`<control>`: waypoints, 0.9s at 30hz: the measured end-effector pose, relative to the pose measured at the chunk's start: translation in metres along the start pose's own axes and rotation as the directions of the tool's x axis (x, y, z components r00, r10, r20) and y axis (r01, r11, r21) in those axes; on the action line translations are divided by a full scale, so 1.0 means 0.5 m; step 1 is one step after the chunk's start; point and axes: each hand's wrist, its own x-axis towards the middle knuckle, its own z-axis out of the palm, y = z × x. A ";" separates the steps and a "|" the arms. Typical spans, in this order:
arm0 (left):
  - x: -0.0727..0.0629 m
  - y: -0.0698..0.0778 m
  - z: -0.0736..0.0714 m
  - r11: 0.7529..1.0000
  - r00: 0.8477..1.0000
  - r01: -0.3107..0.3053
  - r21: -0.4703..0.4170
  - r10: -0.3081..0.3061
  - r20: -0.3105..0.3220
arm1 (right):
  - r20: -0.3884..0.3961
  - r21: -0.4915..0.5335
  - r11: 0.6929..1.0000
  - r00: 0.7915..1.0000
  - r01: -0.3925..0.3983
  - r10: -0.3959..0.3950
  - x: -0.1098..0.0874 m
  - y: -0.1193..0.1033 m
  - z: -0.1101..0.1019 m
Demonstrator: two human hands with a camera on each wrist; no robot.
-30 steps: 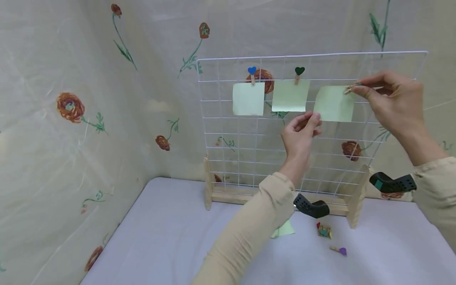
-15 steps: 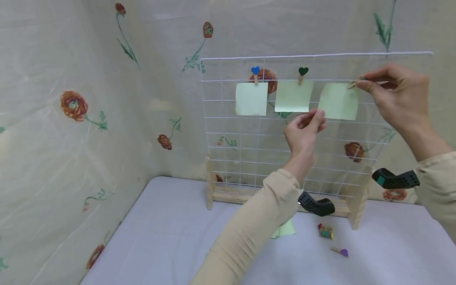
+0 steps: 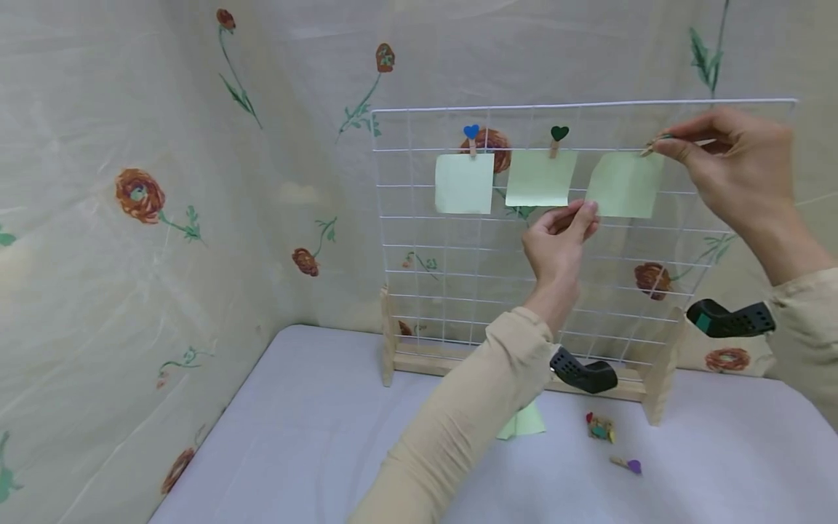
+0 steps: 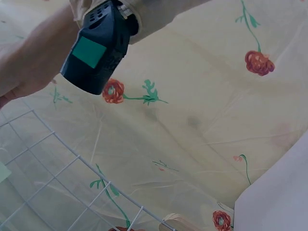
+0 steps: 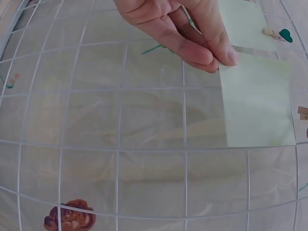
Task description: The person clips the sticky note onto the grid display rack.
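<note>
My left hand (image 3: 556,247) pinches the lower left corner of a pale green paper square (image 3: 625,187), held against the white wire grid (image 3: 435,240). In the right wrist view its thumb (image 5: 226,53) and fingers grip the same sheet's corner. At the sheet's top right, my right hand (image 3: 740,171) pinches a small wooden clothespin (image 3: 647,151) near a horizontal wire. Two more squares hang to the left: a pale sheet (image 3: 464,185) under a blue-heart clothespin (image 3: 472,138) and a green sheet (image 3: 540,180) under a dark green-heart clothespin (image 3: 558,140).
The grid stands in a wooden base (image 3: 425,364) on a white-covered table (image 3: 294,437). Spare green sheets (image 3: 527,421) lie in front, partly behind the left sleeve. A cluster of clothespins (image 3: 599,428) and a purple-heart clothespin (image 3: 626,465) lie nearby. Flowered fabric (image 3: 262,182) hangs behind.
The third sheet has risen slightly against the grid. My right hand has moved up a little with the clothespin, while my left hand keeps its pinch on the lower corner.
</note>
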 end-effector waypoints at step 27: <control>0.005 0.011 0.005 0.999 0.998 0.017 0.028 -0.015 -0.056 | 0.237 -0.128 0.991 0.971 0.030 0.001 0.037 -0.006 0.002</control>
